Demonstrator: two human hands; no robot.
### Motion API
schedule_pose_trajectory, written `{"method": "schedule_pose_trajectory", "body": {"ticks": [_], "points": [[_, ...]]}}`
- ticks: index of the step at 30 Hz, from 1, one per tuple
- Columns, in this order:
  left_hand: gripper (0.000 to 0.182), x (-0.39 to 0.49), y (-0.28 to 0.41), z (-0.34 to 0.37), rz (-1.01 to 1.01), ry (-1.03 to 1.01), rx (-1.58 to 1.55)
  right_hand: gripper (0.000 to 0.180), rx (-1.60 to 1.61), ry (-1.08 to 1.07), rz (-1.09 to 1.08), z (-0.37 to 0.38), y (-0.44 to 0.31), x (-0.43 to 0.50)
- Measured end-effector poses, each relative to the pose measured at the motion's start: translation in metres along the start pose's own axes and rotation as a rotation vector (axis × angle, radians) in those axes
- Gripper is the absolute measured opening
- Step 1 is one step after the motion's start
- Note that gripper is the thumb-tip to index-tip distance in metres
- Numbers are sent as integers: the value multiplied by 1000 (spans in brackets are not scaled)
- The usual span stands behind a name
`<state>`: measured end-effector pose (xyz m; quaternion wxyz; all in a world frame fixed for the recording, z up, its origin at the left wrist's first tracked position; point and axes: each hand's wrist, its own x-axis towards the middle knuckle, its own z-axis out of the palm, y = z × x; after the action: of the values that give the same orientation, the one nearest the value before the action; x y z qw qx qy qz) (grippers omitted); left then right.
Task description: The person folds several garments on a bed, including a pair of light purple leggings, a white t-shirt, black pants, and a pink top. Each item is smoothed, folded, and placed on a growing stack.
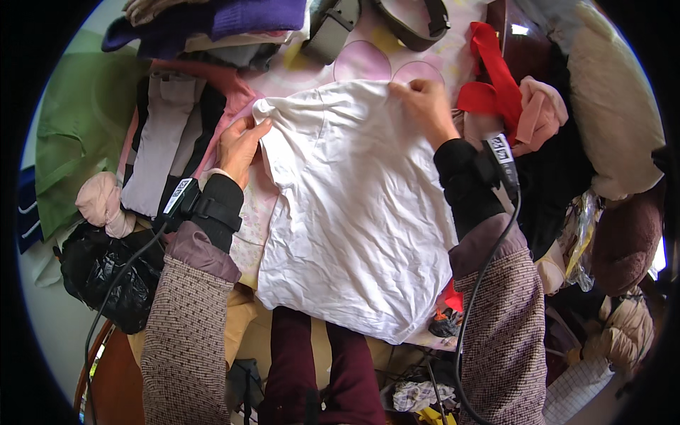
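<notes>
A white cloth garment (361, 212) lies spread before me, creased all over, its near edge hanging at the table's front above my legs. My left hand (241, 146) pinches its far left corner, thumb on top. At the far right corner, the fingers of my right hand (425, 103) grip the cloth's edge. The garment's exact kind is hard to tell from this side. Beneath it shows a pink patterned cover (311, 71) with large circles.
Folded clothes with a purple knit (255, 16) are piled at the back left. Coiled belts (417, 32) sit at the back. Grey and black folded garments (167, 117) lie left, above a black plastic bag (117, 271). Red fabric (494, 79) and a cream plush item (611, 101) are right.
</notes>
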<state>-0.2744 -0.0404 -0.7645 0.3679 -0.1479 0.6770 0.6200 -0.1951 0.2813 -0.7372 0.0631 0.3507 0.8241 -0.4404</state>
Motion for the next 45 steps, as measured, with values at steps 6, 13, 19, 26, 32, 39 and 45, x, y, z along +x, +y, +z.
{"method": "schedule_pose_trajectory", "body": {"ticks": [6,13,19,26,32,39,45], "points": [[36,5,-3,-5,-11,-6,-107,37,478,-17,183,-7,5,23],[34,6,3,-7,-98,50,-48,35,-249,745,-327,26,-10,-8],[36,9,-7,-9,75,20,-35,48,387,-6,-125,99,-43,-99],[24,-64,-11,42,773,54,489,62,771,-363,111,121,-71,-114],[36,-148,-48,19,755,173,462,29,688,1,272,94,-62,-106],[52,-246,-148,-37,145,216,1052,34,698,-41,201,67,-58,-114],[34,-287,-145,-32,416,221,1100,32,825,-129,115,40,-50,-133]]}}
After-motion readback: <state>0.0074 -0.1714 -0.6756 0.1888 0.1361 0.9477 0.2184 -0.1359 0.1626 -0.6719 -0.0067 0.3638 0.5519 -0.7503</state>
